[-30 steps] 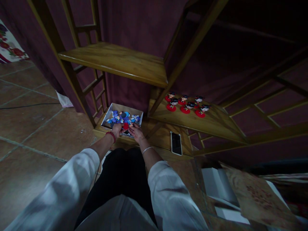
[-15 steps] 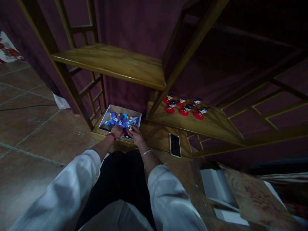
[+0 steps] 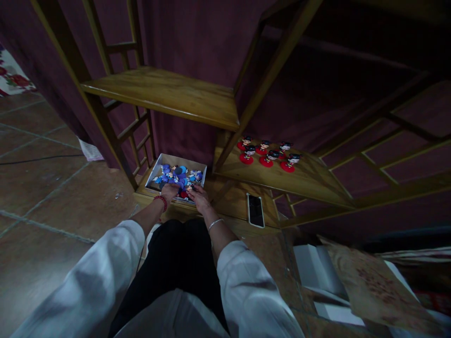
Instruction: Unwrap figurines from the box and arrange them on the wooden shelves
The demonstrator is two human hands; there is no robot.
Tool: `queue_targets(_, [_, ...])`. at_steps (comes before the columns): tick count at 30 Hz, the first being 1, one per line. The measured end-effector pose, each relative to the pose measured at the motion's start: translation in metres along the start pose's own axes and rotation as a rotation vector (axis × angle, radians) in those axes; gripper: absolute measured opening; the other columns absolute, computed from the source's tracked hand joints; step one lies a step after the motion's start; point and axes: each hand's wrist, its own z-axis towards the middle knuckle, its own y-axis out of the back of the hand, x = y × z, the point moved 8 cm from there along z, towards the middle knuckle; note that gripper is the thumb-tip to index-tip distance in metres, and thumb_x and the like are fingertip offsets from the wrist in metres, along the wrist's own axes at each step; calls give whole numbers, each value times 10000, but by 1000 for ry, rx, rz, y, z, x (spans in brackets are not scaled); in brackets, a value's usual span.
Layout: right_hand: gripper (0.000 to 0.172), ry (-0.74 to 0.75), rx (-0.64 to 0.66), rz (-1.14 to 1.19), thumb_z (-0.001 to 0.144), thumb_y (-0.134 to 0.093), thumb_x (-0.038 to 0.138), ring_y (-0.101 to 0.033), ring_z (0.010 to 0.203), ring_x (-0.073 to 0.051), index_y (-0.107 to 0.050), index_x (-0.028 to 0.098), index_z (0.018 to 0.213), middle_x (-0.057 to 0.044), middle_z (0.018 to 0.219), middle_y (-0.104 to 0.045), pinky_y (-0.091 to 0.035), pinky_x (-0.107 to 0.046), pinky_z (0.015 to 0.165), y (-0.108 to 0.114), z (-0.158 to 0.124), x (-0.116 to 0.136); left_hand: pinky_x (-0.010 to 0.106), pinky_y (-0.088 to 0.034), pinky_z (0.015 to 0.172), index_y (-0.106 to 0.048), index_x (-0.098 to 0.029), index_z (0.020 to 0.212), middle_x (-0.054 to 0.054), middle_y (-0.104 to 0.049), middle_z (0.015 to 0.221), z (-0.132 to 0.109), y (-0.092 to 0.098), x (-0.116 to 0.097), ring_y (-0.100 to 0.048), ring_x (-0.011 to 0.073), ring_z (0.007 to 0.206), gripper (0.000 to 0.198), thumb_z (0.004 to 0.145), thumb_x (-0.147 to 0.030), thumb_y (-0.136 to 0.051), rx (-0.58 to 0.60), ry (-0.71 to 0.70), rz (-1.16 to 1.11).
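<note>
Right hand: right hand (image 3: 199, 196), fingers bent into a pinch, little gap left; seems to have hold of a small dark-haired figurine (image 3: 190, 188) by the upper part.
Left hand: left hand (image 3: 170, 191), curled, palm down, fingertips hidden; can't tell how far open or whether it grips anything.
Held figurine location: low over the near edge of the white box (image 3: 151, 180), between the hands; a red disc (image 3: 183, 194) shows just below, probably its base.
Why held so: both hands meet at the piece, likely for fine control of something small; a fingertip pinch suits it.
Box: on the low shelf (image 3: 227, 204), right before the knees, so easy reach for both hands; walls keep the loose blue figurines (image 3: 179, 176) from scattering.
Shelf set: six red-based figurines (image 3: 271, 157) upright on the raised shelf (image 3: 317, 180), two rough rows; wide discs presumably steady the big heads.
Phone: phone (image 3: 255, 211) flat on the low shelf, well apart from the hands, likely to be out of the way.
Figurine look: black hair, pale face; body mostly covered by fingers, fine detail too small to read.
</note>
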Motion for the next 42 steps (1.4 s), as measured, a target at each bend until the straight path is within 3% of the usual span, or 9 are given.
queue_targets(3, [274,-13,21,7,554,-714,103,-616,616,-85,-608,169,798,41,668,-650,-509,-239,695,-3,-2,1,168,-365,468,-637,-134,786,33,-649,703,-8,-2,-9,-553,88,490,96,704,-106,-595,18,-10,85])
queue_targets(6, [286,-23,38,-6,551,-727,102,-613,613,-78,-622,165,810,37,677,-659,-507,-218,669,-5,-5,2,151,-337,433,-634,-133,890,41,-668,805,-19,-9,-19,-557,66,506,150,754,-164,-580,118,-59,79])
queue_targets(10, [302,-15,46,-47,558,-739,128,-608,597,-72,-645,169,842,32,693,-672,-507,-200,630,-6,-7,6,146,-363,455,-624,-133,963,23,-666,755,-32,-17,-25,-563,61,527,205,768,-187,-589,220,-86,42])
queue_targets(20, [303,-24,122,-74,629,-706,143,-577,586,-42,-676,162,930,23,731,-682,-487,-176,643,-16,-20,16,160,-405,472,-619,-113,923,-23,-597,567,-40,-20,-25,-513,52,451,176,748,-109,-595,236,-87,-59])
queue_targets(29, [214,-11,124,-9,639,-693,151,-563,540,-53,-684,162,853,22,617,-649,-492,-175,577,-16,-22,20,169,-421,482,-580,-136,1089,-28,-587,529,-41,-20,-24,-509,60,420,306,783,-141,-563,245,-60,-35])
queue_targets(33, [204,-6,144,-13,642,-691,157,-560,531,-50,-683,169,846,23,618,-652,-484,-164,559,-17,-25,22,170,-414,473,-601,-134,1037,-12,-611,564,-42,-24,-26,-513,59,416,260,780,-134,-559,315,-52,-33])
queue_targets(42, [112,-60,85,-16,687,-689,207,-574,515,-57,-639,165,778,26,595,-641,-485,-160,522,-18,-28,22,171,-420,457,-563,-121,815,6,-594,532,-48,-28,-29,-527,72,417,49,808,-131,-515,344,-15,-115])
